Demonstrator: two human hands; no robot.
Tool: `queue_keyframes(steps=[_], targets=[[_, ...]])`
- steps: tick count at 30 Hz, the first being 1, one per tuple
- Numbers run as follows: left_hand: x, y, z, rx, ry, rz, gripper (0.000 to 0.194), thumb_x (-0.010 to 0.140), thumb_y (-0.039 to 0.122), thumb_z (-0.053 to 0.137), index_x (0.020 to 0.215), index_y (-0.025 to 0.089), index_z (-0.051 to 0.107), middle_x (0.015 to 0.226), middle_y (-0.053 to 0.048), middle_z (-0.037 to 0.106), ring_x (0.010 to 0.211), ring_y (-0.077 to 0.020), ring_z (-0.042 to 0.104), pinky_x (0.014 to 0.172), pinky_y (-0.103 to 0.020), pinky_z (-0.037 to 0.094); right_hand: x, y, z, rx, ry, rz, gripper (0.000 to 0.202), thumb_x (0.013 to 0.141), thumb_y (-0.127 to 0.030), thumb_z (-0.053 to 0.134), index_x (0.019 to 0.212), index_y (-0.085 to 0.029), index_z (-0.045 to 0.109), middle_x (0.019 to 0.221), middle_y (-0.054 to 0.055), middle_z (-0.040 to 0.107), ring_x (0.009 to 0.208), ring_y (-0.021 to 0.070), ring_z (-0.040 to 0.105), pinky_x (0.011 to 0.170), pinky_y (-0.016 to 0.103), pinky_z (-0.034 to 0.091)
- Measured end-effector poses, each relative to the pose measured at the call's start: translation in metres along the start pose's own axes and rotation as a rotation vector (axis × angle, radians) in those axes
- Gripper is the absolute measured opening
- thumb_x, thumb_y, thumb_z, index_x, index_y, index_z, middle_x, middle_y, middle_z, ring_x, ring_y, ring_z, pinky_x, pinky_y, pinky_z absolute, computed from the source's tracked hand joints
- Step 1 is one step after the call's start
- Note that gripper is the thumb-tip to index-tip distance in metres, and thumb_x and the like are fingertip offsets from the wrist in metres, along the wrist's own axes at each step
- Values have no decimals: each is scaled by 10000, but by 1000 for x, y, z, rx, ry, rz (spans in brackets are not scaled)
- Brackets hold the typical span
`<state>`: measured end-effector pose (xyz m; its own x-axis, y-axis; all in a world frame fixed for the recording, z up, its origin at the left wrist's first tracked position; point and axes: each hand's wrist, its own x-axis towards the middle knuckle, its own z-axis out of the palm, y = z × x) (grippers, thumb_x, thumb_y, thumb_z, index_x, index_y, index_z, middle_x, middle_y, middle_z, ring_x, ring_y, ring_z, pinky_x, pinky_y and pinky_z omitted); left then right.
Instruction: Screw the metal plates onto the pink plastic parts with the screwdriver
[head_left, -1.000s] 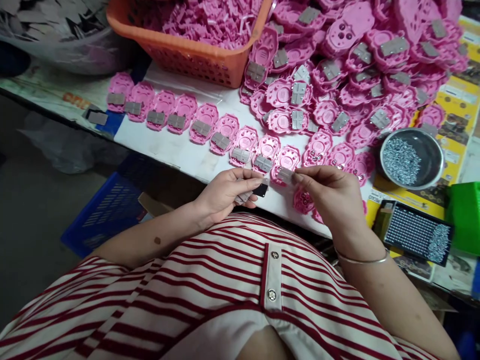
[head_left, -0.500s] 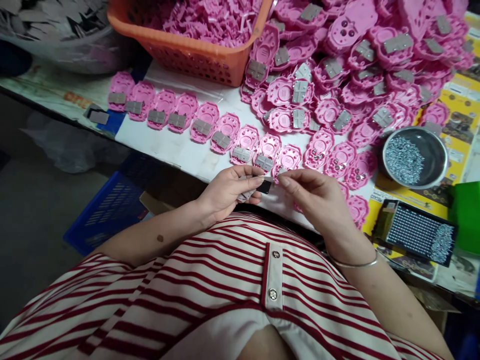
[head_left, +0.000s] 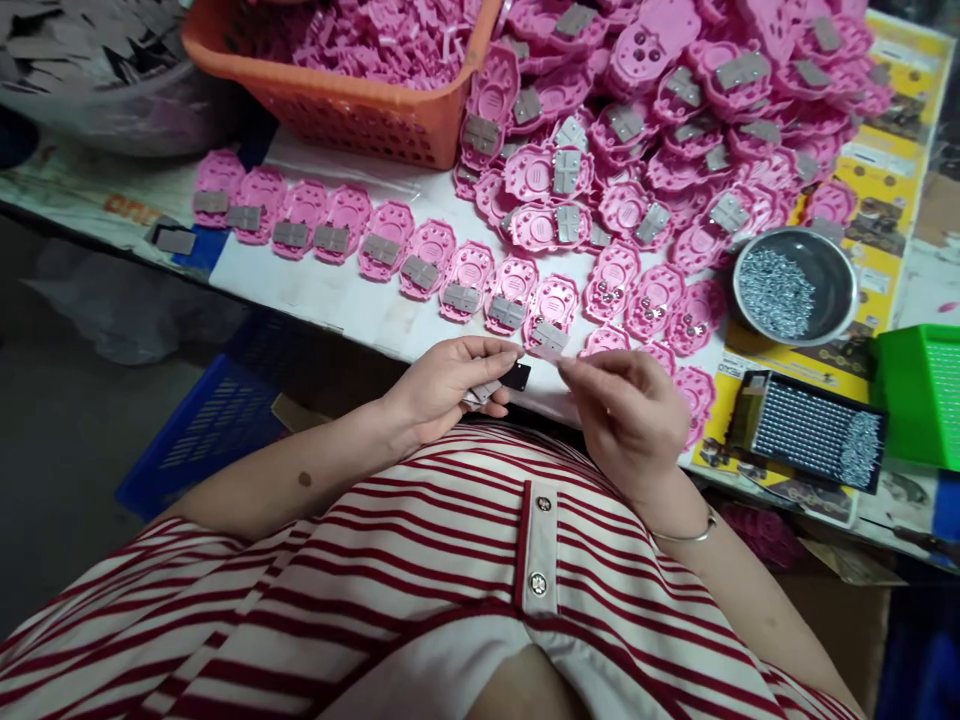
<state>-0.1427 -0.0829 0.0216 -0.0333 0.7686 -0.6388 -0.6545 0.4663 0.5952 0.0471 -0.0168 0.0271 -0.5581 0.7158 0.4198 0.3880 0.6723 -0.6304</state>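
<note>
My left hand (head_left: pixel 450 390) is closed round a small stack of flat plates (head_left: pixel 484 392), greyish on one side. A black plate (head_left: pixel 517 376) sticks out past its thumb. My right hand (head_left: pixel 630 405) pinches the end of a thin, pale plate (head_left: pixel 546 353) between thumb and forefinger. That plate lies just right of the left fingertips; whether they touch it I cannot tell. Right above it is a pink plastic casing (head_left: pixel 551 305) with a grey plate on its lower part. More pink casings (head_left: pixel 465 275) with grey plates form a row leftward along the table edge.
Pink casings with shiny metal parts (head_left: pixel 656 300) lie to the right. Behind are a heap of casings (head_left: pixel 637 120) and an orange basket (head_left: pixel 360 110) of pink pieces. Screws fill part of a metal bowl (head_left: pixel 840 320); a black screw tray (head_left: pixel 810 430) and green tray (head_left: pixel 915 400) stand nearby.
The view has shifted a little, so the table things appear further left. My right hand has drawn slightly away from the left with the thin plate, uncovering the casing's grey plate.
</note>
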Motion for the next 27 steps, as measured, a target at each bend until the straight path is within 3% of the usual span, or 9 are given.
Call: queue_keyframes(steps=[2,4,8,12,14,17,19,23,27], targets=[[1,-1,4,9,-33,-22,85,819,187,753,861,129,709,669,13,640,476,-62,598,444,-151,540,-9,4,-6,-184,-31,-222,412,851,-112,605,1178,-338,708,947,59,708,804,170,634,653,297,483],[2,-3,8,13,-56,-35,128,795,224,787,843,127,719,679,7,648,462,-58,588,432,-148,535,-15,9,-9,-291,-32,-334,482,850,-95,588,1248,-355,666,950,57,713,792,172,625,638,300,463],[2,-6,13,32,-97,-106,196,741,244,835,877,134,748,688,9,655,455,-52,578,421,-144,535,-20,14,-9,-361,3,-432,475,840,-91,609,1261,-306,658,909,59,720,761,171,593,630,308,434],[1,-9,15,103,-154,-145,207,683,260,870,784,132,743,647,15,643,452,-64,577,404,-157,532,-23,12,-6,-384,-6,-490,364,844,-101,630,1179,-234,680,857,57,712,732,159,577,617,298,426],[0,-8,17,154,-130,-129,160,715,243,841,758,133,733,647,13,651,458,-63,576,410,-155,528,-22,10,-7,-300,-41,-424,307,867,-130,618,1153,-226,679,870,59,703,745,152,597,626,286,454],[-3,-6,23,296,-77,-100,95,791,172,756,720,125,712,628,15,647,455,-54,566,431,-147,522,-15,9,-12,-60,-66,-159,280,910,-195,582,1175,-229,668,990,84,688,844,158,643,694,289,526],[-5,-5,29,433,-111,-106,133,826,130,708,694,112,700,596,15,637,444,-45,559,443,-129,506,-7,10,-17,62,-136,8,298,919,-244,576,1204,-226,662,1058,100,675,898,172,653,737,308,545],[-8,-5,37,562,-182,-144,127,847,108,685,725,101,720,576,13,637,439,-34,562,447,-97,484,9,12,-32,221,-476,166,191,902,-255,587,1006,-208,740,836,49,694,765,154,640,692,288,503],[-4,-7,36,462,-118,-145,52,826,115,717,782,106,742,658,5,665,434,-35,569,439,-119,514,14,16,-48,211,-463,331,116,831,-289,674,793,-200,737,751,31,684,699,140,607,660,278,457]])
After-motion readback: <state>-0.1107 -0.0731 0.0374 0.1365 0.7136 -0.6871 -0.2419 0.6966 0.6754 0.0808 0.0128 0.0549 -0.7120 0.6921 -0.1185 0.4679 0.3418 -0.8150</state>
